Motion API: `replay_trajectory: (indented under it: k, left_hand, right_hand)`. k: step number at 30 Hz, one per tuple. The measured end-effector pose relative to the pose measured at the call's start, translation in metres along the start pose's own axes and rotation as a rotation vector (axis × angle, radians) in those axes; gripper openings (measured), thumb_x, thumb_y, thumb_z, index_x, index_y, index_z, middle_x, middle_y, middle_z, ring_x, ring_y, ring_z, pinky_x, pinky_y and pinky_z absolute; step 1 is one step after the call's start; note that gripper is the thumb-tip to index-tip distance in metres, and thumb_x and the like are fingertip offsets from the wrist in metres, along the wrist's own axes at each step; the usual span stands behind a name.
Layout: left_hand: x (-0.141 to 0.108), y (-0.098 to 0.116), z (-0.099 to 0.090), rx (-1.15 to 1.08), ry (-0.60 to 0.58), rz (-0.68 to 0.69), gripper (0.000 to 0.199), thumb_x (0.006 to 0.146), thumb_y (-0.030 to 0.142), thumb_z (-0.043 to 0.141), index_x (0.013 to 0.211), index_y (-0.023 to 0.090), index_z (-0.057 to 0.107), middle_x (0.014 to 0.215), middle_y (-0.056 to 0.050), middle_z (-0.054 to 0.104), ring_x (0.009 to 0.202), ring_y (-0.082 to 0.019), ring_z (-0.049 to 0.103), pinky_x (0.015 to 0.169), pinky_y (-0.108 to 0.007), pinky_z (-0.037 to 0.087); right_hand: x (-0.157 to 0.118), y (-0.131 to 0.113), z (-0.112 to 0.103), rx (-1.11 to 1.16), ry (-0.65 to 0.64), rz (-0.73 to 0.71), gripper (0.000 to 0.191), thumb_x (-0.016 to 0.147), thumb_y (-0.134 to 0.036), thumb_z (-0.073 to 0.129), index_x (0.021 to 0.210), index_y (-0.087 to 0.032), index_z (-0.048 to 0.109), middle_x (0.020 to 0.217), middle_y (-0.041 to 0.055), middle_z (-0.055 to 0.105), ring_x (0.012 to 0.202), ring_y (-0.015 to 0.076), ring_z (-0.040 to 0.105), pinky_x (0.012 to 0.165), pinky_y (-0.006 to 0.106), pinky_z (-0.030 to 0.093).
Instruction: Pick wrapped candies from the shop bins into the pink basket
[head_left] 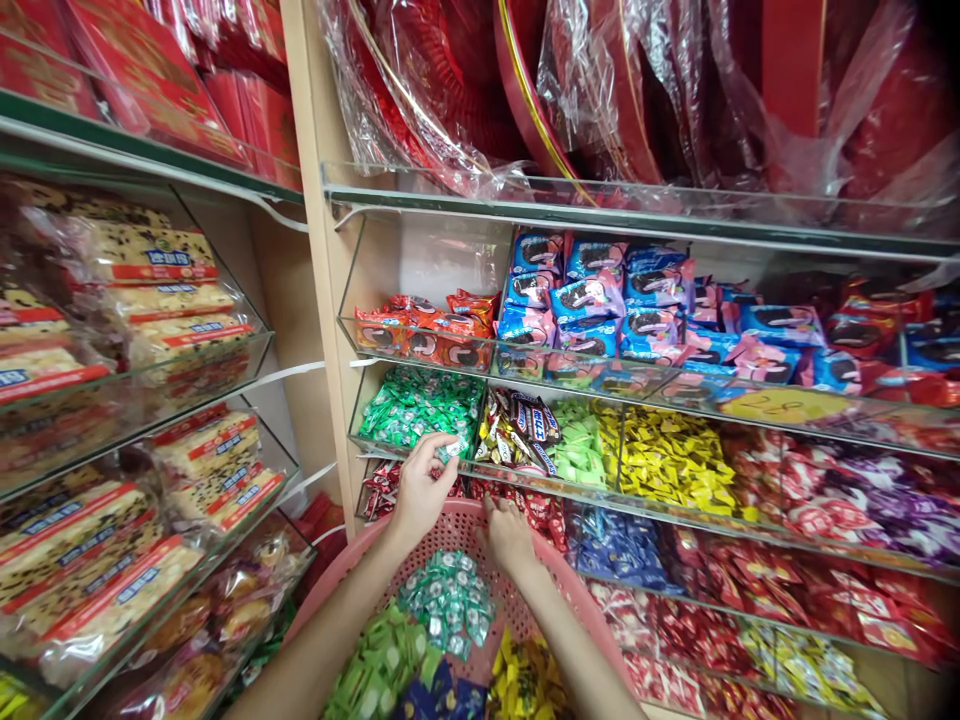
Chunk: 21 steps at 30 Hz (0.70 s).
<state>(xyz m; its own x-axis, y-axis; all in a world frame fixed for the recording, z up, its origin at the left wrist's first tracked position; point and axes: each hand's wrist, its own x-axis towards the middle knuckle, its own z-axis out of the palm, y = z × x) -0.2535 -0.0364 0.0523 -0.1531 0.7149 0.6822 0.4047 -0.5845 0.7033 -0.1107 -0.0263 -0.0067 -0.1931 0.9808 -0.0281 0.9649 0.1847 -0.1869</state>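
My left hand (421, 492) pinches a small green-wrapped candy (448, 452) between thumb and fingertips. It is held just in front of the bin of green-wrapped candies (416, 405). Below sits a round pink plastic basket (364, 560) with holes in its wall. My right hand (510, 535) is at its far rim, fingers curled over the edge, close to the red-wrapped candies behind. Inside the basket lie a pile of green-and-white candies (448, 603), light green packets (386, 660), dark blue packets (442, 695) and yellow packets (527, 680).
Clear-fronted shelf bins hold dark chocolate bars (536, 418), yellow candies (675, 462) and blue cookie packs (589, 300). A glass shelf (637, 215) with red plastic-wrapped goods runs above. On the left, angled bins hold wrapped pastries (161, 250), beside a wooden post (319, 200).
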Motion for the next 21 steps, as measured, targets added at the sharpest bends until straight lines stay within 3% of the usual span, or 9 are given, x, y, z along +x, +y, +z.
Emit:
replay_trajectory:
  k: [12, 14, 19, 21]
  left_hand:
    - [-0.003, 0.002, -0.002, -0.036, -0.054, -0.104, 0.027, 0.081, 0.027, 0.054, 0.105, 0.017, 0.058, 0.085, -0.002, 0.061, 0.063, -0.007, 0.052, 0.057, -0.017, 0.043]
    - [-0.003, 0.004, -0.003, -0.059, -0.179, -0.161, 0.027, 0.08, 0.029, 0.055, 0.103, 0.016, 0.06, 0.083, -0.001, 0.062, 0.062, -0.008, 0.053, 0.057, -0.018, 0.043]
    - [-0.012, 0.001, -0.007, -0.037, -0.837, -0.359, 0.024, 0.078, 0.033, 0.055, 0.086, 0.013, 0.066, 0.064, 0.0, 0.063, 0.059, -0.011, 0.055, 0.054, -0.019, 0.042]
    - [-0.018, -0.007, -0.007, -0.005, -1.003, -0.455, 0.024, 0.077, 0.035, 0.054, 0.074, 0.013, 0.064, 0.057, 0.0, 0.061, 0.056, -0.012, 0.056, 0.052, -0.02, 0.042]
  right_hand:
    - [-0.001, 0.001, 0.002, 0.005, 0.008, -0.013, 0.054, 0.083, -0.026, 0.048, 0.135, -0.012, 0.042, 0.131, 0.0181, 0.049, 0.12, 0.0295, 0.044, 0.098, 0.039, 0.032]
    - [0.0, 0.001, 0.002, 0.01, 0.004, -0.014, 0.054, 0.083, -0.026, 0.048, 0.135, -0.012, 0.042, 0.131, 0.0177, 0.049, 0.12, 0.0299, 0.044, 0.098, 0.039, 0.032]
    - [0.0, 0.002, 0.003, 0.01, -0.011, -0.008, 0.053, 0.083, -0.025, 0.049, 0.134, -0.014, 0.043, 0.133, 0.0162, 0.048, 0.123, 0.0286, 0.042, 0.099, 0.038, 0.031]
    - [0.001, 0.002, 0.003, -0.004, -0.022, -0.008, 0.054, 0.082, -0.023, 0.051, 0.135, -0.014, 0.042, 0.132, 0.0165, 0.049, 0.123, 0.0286, 0.042, 0.098, 0.037, 0.032]
